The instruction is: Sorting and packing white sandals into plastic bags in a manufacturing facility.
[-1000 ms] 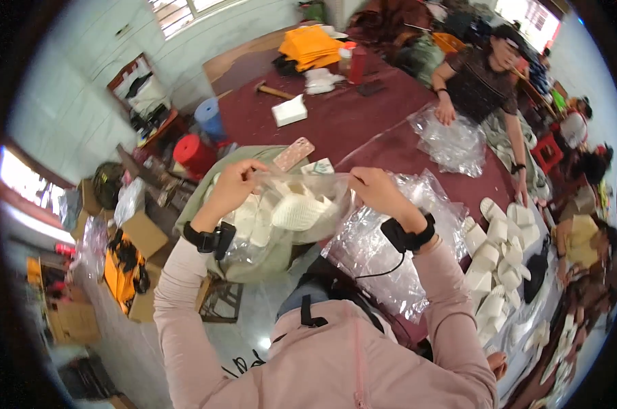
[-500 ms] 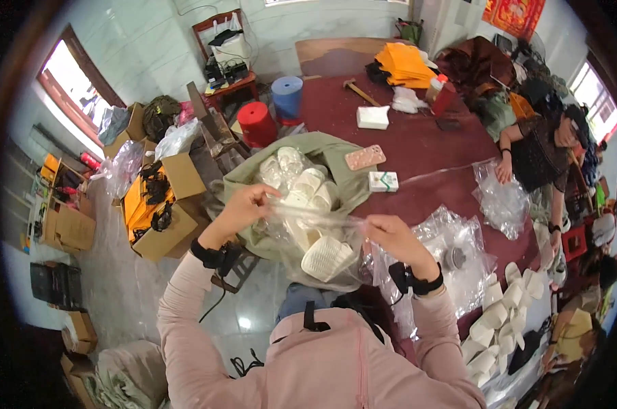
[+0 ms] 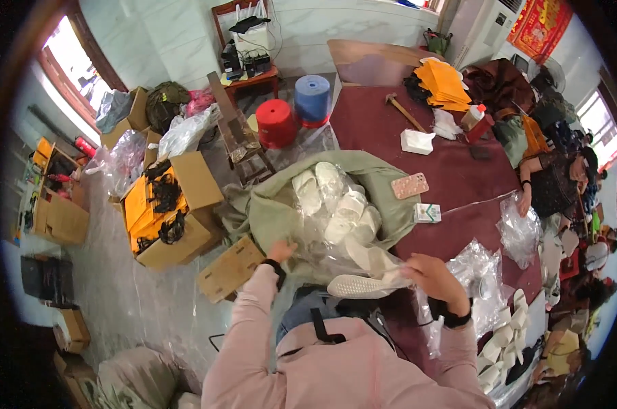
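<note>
A clear plastic bag (image 3: 315, 257) with white slippers in it stretches between my hands. A pale slipper (image 3: 359, 287) at its near side shows a dotted sole. My left hand (image 3: 281, 251) is closed at the bag's left edge, its fingers small and slightly blurred. On the other side my right hand (image 3: 434, 277) pinches the bag's right end, beside the slipper's tip. Just beyond lies an open green sack (image 3: 274, 204), holding several more white slippers (image 3: 349, 211) in clear wrapping.
A phone (image 3: 409, 185) and a small white box (image 3: 427, 213) lie by the sack on the dark red table (image 3: 363, 123). Loose clear bags (image 3: 477, 273) and white slipper pieces (image 3: 502, 341) sit to the right. An open carton (image 3: 199, 180) stands left; a co-worker's hand (image 3: 524, 201) touches plastic.
My left hand has moved down toward me, and my right hand has lowered slightly. The dotted-soled slipper now lies more sideways. The view has shifted left, and the co-worker sits farther right in it.
</note>
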Tool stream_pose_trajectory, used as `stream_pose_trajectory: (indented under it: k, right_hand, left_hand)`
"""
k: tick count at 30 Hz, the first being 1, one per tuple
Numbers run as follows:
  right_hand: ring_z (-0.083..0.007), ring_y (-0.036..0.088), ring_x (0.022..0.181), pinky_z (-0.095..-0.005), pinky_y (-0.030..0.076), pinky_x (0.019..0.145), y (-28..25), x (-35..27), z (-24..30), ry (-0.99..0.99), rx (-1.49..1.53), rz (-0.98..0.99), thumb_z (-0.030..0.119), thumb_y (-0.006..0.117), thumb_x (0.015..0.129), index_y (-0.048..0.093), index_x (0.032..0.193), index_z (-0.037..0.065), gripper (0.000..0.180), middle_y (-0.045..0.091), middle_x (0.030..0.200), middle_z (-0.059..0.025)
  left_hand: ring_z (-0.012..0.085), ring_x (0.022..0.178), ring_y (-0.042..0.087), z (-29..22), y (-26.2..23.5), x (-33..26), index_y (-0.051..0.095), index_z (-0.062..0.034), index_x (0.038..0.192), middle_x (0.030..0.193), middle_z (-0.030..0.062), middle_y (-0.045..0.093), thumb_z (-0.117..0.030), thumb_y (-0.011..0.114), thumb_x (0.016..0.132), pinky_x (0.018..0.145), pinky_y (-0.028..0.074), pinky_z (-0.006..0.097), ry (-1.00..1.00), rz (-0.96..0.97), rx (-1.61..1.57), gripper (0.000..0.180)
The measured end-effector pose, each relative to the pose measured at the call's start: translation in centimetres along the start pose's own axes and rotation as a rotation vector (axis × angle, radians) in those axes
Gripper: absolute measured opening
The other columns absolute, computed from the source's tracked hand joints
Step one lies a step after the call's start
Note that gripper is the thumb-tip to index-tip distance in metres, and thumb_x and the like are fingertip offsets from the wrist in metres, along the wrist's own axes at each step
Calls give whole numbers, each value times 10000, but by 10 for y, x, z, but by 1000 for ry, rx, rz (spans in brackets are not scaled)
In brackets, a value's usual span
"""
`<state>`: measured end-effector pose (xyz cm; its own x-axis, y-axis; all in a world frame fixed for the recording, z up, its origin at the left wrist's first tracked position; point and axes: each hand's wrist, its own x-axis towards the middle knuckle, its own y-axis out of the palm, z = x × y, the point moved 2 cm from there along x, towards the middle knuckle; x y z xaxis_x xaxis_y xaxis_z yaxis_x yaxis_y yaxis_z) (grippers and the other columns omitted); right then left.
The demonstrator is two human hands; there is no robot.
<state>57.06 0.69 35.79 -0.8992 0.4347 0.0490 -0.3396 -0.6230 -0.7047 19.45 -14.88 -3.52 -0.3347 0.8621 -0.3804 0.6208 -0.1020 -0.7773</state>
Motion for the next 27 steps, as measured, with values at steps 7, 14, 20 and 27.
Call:
stream_pose_trajectory:
  k: [7, 14, 20, 27]
  right_hand:
    - [-140, 517, 668, -246, 417, 623, -37, 42, 24, 477, 171, -362, -1, 478, 828, 554, 862, -42, 93, 553, 746, -82]
    - [-185, 546, 923, -280, 393, 863, 0, 137, 25, 50, -35, -467, -12, 467, 833, 529, 951, -42, 137, 565, 1089, -125]
    - [-177, 497, 1065, -278, 340, 935, 12, 161, 10, 108, 27, -226, 16, 471, 845, 486, 1139, -15, 297, 531, 1170, -111]
    - [-124, 488, 1036, -227, 346, 905, 8, 139, -17, 277, 497, -677, 104, 359, 924, 529, 1075, -23, 261, 556, 1102, -69]
  left_hand:
    - [322, 957, 567, -108, -18, 5, 470, -50, 1156, 1018, 144, 599, -336, 554, 756, 781, 453, 396, -629, -102, -26, 498]
    - [277, 786, 593, 11, 11, 19, 487, -43, 979, 899, 157, 598, -123, 485, 790, 669, 464, 366, -498, -496, -944, 205]
    - [148, 666, 542, -13, -12, 7, 437, -85, 919, 796, 63, 584, -157, 487, 832, 535, 396, 253, -445, -367, -1428, 124]
    - [305, 820, 541, -47, -32, 26, 536, 33, 969, 889, 163, 586, -280, 498, 824, 693, 408, 398, -333, -197, -650, 347]
